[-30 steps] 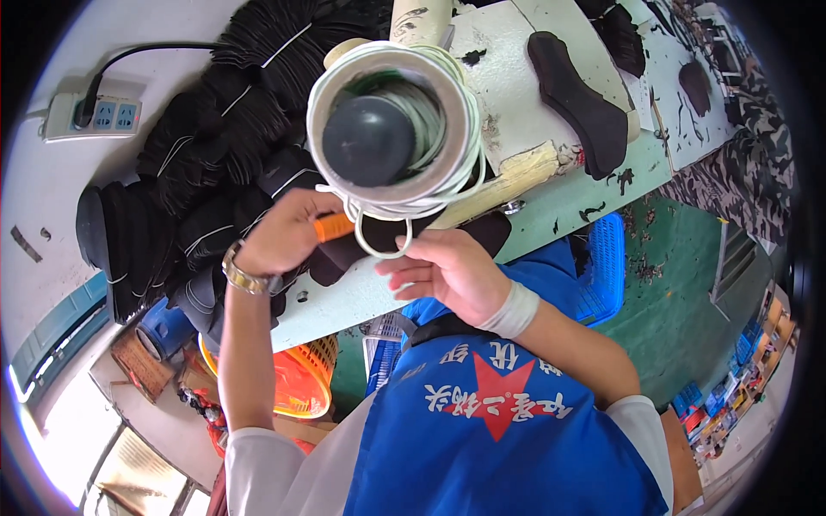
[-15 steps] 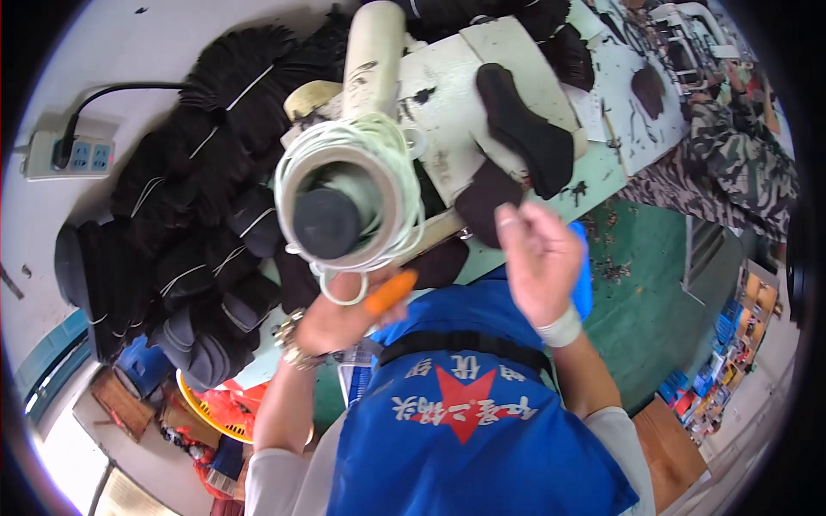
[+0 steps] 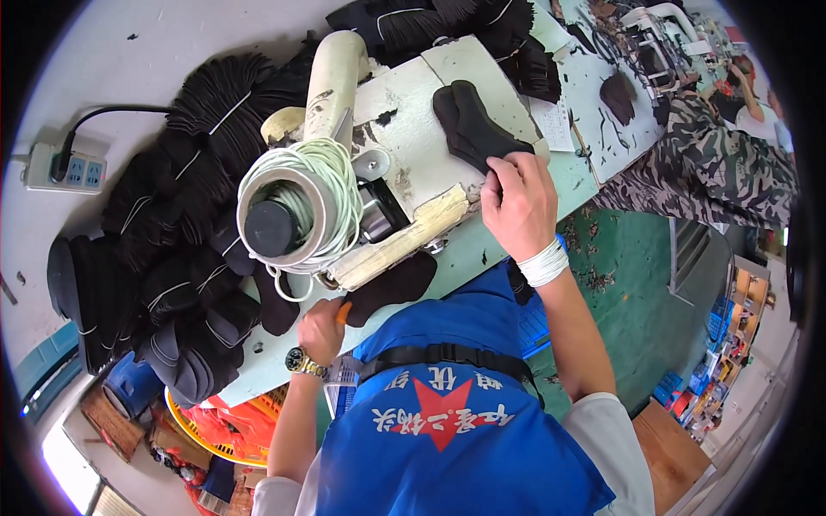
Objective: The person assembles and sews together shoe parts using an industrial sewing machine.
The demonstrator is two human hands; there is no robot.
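Two hands are at work over the pale green table (image 3: 516,232). My right hand (image 3: 519,202), at about two o'clock from the blue vest (image 3: 447,430), pinches the lower end of a black insole-shaped piece (image 3: 471,127) between thumb and fingers; that piece lies on top of the worn white machine (image 3: 413,138), with a second like it just beneath. My left hand (image 3: 321,329), at about nine o'clock from the vest, is closed around an orange handle (image 3: 343,313) (only a stub of it shows) and wears a wristwatch (image 3: 303,362). Just beside this hand, at two o'clock, another black piece (image 3: 391,288) lies on the table edge under the machine's pale wooden bar (image 3: 400,241). White cord (image 3: 331,185) is coiled around a grey drum (image 3: 280,219). Bundled black pieces (image 3: 172,215) pile up at nine o'clock, near a power strip (image 3: 64,168).
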